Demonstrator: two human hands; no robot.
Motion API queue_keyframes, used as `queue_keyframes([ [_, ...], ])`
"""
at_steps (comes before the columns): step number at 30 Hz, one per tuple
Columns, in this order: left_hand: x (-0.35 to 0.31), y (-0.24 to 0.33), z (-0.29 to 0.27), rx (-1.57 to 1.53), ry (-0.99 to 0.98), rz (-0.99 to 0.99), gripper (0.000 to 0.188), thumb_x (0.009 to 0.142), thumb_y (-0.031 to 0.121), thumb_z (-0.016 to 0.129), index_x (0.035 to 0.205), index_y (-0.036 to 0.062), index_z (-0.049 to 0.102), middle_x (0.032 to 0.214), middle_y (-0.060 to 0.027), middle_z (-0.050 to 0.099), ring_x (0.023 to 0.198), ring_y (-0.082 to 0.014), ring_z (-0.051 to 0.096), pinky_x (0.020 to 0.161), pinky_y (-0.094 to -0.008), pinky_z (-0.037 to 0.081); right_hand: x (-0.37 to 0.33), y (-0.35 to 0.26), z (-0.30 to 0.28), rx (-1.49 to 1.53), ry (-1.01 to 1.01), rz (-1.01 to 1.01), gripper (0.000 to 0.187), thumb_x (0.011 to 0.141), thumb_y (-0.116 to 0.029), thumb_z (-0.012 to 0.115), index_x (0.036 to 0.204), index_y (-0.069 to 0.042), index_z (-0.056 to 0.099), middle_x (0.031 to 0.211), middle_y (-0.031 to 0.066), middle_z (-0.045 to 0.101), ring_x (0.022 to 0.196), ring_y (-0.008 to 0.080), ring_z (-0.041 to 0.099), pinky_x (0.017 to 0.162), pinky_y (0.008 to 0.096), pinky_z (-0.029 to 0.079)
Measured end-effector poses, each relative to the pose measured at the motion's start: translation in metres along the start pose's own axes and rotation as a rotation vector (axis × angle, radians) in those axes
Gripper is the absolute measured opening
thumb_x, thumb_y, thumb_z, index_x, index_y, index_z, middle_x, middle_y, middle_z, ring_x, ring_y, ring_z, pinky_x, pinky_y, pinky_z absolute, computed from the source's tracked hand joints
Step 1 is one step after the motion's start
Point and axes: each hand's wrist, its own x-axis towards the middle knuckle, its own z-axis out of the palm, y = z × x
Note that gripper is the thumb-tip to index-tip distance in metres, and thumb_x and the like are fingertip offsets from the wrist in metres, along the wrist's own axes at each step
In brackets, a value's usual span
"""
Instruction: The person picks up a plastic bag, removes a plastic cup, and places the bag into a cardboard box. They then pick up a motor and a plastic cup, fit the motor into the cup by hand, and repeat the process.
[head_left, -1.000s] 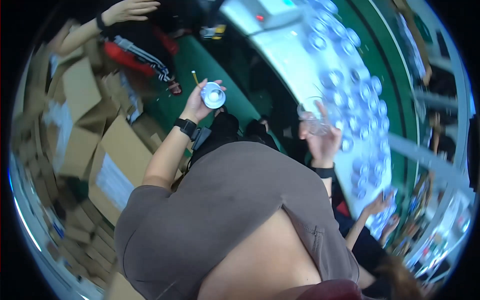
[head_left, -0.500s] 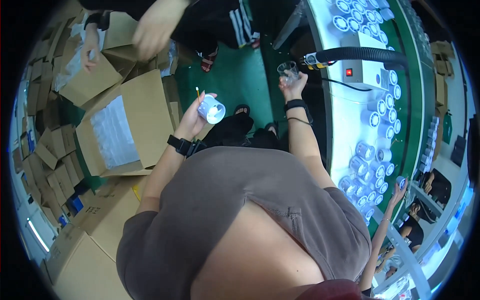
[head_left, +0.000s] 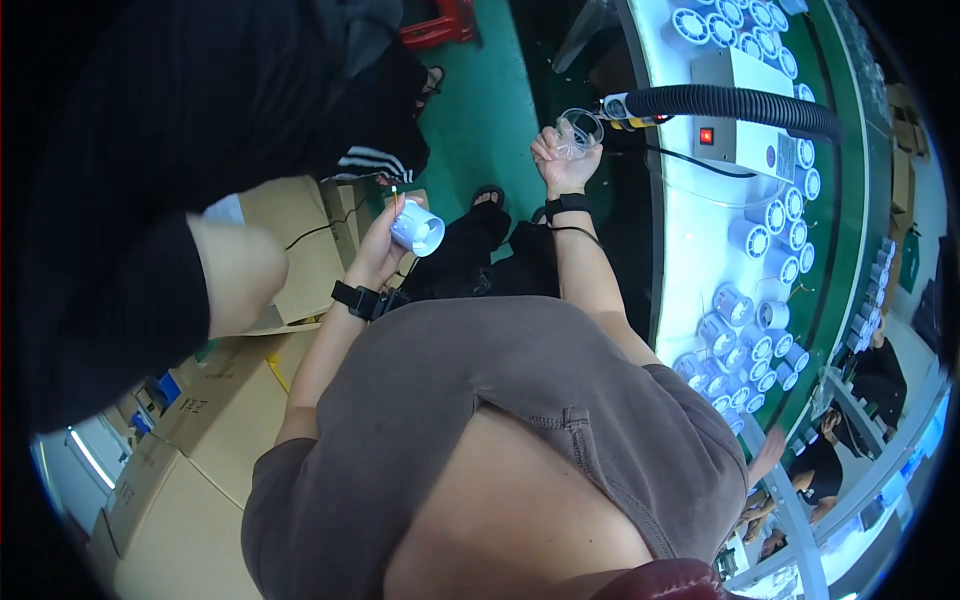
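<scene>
My left hand [head_left: 376,246] is closed around a white cylindrical housing [head_left: 418,230], its open end facing right and down. A short thin orange-yellow wire with a pale tip stands up beside the fingers. At the table's left edge, my right hand [head_left: 562,172] grips a clear plastic cup [head_left: 581,128], its round mouth tilted up. Close to the cup's rim is the yellow-and-black tool end [head_left: 628,112] of a corrugated black hose; whether they touch I cannot tell. My two hands are well apart.
On the white table [head_left: 675,225] at right stand a grey box with a red switch [head_left: 742,150], the black hose [head_left: 735,101] and many white housings [head_left: 750,239]. A person in dark clothes [head_left: 230,120] is close at left. Cardboard cartons [head_left: 215,430] stand below; a red stool [head_left: 440,26] is far off.
A co-worker has moved in at left, covering the open carton. My right hand has shifted slightly left with the cup. Another person's hand at far right has drawn back from a housing.
</scene>
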Motion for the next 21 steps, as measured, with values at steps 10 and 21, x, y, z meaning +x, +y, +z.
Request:
queue_keyframes([
  [10, -0.003, -0.019, 0.026, 0.078, -0.024, -0.015, 0.034, 0.086, 0.036, 0.039, 0.101, 0.008, 0.05, 0.089, -0.0034, 0.054, 0.084, -0.0123, 0.053, 0.073, -0.0264, 0.042, -0.038, -0.031, 0.002, -0.542, 0.224, -0.091, 0.049, 0.074, -0.047, 0.034, 0.086, -0.001, 0.048, 0.061, 0.0133, 0.044, 0.051, 0.0178, 0.039, 0.043, 0.0259, 0.029],
  [21, 0.008, -0.024, 0.119, 0.44, -0.181, 0.294, 0.039, 0.08, 0.032, 0.053, 0.103, 0.0036, 0.042, 0.093, -0.0072, 0.049, 0.085, -0.0146, 0.049, 0.074, -0.0275, 0.041, -0.185, -0.039, 0.12, -1.949, -0.025, -0.552, 0.048, 0.069, -0.015, 0.062, 0.111, -0.003, 0.041, 0.094, 0.0108, 0.053, 0.082, 0.0149, 0.052, 0.068, 0.0226, 0.043],
])
